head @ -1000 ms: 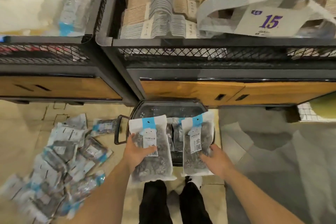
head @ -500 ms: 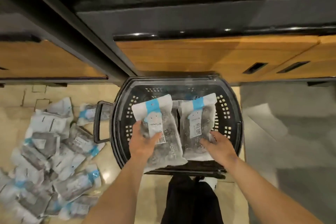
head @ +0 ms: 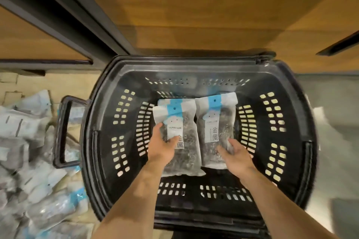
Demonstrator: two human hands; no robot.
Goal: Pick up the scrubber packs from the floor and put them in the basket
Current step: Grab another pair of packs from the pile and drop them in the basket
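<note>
1. Both our hands have dropped from above the rim down into the black basket (head: 101,141) since half a second ago, and the two packs have gone down with them.
2. Our left hand (head: 162,146) grips the left scrubber pack (head: 179,122) by its lower left part — thumb across the printed label, fingers curled round the pack's left edge. The pack reaches away from the hand toward the far wall of the basket, its blue band at the far end.
3. Our right hand (head: 236,156) holds the right scrubber pack (head: 215,120) at its near right corner, fingers bent over the clear film; the pack lies ahead and to the left of the hand.
4. The two packs sit side by side, edges touching, low over the basket floor — whether they rest on it we cannot tell.
5. More scrubber packs (head: 33,180) lie heaped on the floor to the left of the basket, beside its side handle (head: 62,134).
</note>
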